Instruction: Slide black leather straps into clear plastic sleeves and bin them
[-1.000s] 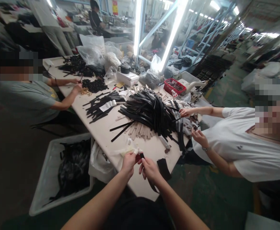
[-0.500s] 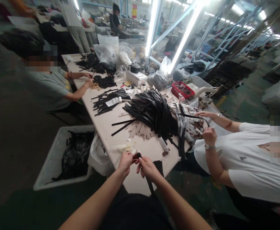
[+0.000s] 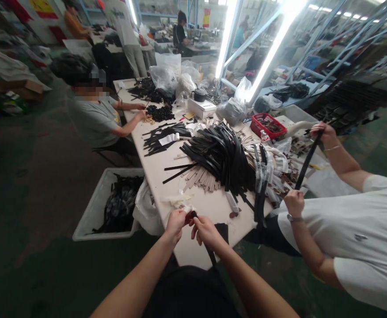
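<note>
Over the near end of the pale table [image 3: 193, 252], my two hands are close together. In my right hand [image 3: 208, 232] is a black strap [image 3: 212, 257], its end poking up at the fingertips and its tail hanging below the palm. The fingers of my left hand [image 3: 175, 226] pinch beside that end; something small and whitish shows at their tips, too small to name. A crumpled pale yellow wrapping [image 3: 179, 199] lies just beyond my hands. A wider dark piece [image 3: 222, 231] rests near my right wrist.
A big heap of black straps [image 3: 225, 154] covers the table's middle. At the right, a co-worker [image 3: 346, 225] holds up another strap; one more person [image 3: 96, 119] sits at the left. A white bin [image 3: 81, 227] stands on the floor; a red basket [image 3: 269, 132] sits farther back.
The view has turned left, so the scene sits farther right. The right co-worker has raised one hand and pulled a strap taut. My hands hold nearly the same pose.
</note>
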`<action>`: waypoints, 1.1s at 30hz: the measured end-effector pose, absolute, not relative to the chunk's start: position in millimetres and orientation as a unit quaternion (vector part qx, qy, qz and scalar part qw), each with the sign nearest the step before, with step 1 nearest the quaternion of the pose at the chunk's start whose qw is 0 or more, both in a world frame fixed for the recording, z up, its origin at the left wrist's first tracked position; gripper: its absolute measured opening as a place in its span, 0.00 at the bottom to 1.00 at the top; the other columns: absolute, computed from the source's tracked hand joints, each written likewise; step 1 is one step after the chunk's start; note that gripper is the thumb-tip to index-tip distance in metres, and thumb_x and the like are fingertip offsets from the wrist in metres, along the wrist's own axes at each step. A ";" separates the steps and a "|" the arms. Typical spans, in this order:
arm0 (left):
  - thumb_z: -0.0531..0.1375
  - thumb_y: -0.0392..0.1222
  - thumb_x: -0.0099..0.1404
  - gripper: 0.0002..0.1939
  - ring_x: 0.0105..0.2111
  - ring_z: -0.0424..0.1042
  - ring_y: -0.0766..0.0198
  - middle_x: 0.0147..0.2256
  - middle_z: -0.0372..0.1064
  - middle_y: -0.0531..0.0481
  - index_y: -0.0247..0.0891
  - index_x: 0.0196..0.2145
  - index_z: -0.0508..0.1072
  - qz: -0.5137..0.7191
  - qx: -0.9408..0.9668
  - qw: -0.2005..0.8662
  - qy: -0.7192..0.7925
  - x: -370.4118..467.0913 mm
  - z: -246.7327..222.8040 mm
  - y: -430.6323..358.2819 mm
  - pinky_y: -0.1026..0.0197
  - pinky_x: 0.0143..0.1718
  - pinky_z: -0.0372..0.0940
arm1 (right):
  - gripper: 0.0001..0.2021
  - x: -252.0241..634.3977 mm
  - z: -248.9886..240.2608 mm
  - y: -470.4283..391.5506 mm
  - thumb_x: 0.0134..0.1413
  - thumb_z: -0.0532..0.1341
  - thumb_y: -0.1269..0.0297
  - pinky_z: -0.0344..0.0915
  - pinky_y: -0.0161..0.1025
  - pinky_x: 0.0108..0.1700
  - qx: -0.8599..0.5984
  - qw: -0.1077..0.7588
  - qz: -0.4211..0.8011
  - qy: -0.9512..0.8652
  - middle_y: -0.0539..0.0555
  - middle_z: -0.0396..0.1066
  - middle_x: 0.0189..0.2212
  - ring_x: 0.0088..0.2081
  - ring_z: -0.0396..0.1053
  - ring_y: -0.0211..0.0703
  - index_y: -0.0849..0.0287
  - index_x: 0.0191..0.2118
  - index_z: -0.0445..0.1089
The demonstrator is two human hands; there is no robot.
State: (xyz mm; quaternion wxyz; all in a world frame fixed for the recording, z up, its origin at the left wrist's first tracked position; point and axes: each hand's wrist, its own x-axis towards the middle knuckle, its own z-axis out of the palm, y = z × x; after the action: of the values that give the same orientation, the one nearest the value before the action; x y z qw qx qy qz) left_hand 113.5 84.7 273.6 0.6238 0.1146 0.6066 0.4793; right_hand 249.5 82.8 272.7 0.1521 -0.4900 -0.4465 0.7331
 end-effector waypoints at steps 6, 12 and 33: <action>0.70 0.53 0.52 0.19 0.20 0.68 0.67 0.24 0.74 0.45 0.32 0.28 0.77 0.425 0.157 0.702 0.550 97.3 266.5 87.3 0.63 0.26 0.64 | 0.21 231.9 273.2 91.0 0.63 0.50 0.47 0.49 0.28 0.14 -0.490 0.160 0.738 -0.435 0.49 0.71 0.17 0.10 0.55 0.31 0.62 0.36 0.65; 0.71 0.51 0.52 0.17 0.22 0.70 0.65 0.25 0.75 0.44 0.32 0.28 0.77 0.412 0.141 0.719 0.541 70.6 256.9 90.0 0.64 0.26 0.63 | 0.23 212.0 272.5 76.9 0.58 0.57 0.45 0.63 0.33 0.22 -0.480 0.227 0.759 -0.378 0.54 0.75 0.25 0.16 0.67 0.35 0.64 0.40 0.68; 0.69 0.50 0.51 0.16 0.23 0.72 0.62 0.24 0.74 0.44 0.32 0.28 0.76 0.520 0.088 0.597 0.604 151.2 262.6 64.1 0.61 0.27 0.64 | 0.26 288.7 255.9 60.6 0.56 0.55 0.39 0.58 0.32 0.18 -0.475 0.198 0.731 -0.448 0.52 0.71 0.18 0.14 0.65 0.38 0.63 0.35 0.67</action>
State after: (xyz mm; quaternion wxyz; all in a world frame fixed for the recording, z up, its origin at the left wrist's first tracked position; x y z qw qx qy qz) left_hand 151.2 64.1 262.6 0.5975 0.0883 0.6038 0.5202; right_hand 288.7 60.6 255.9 0.1976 -0.4748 -0.4478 0.7314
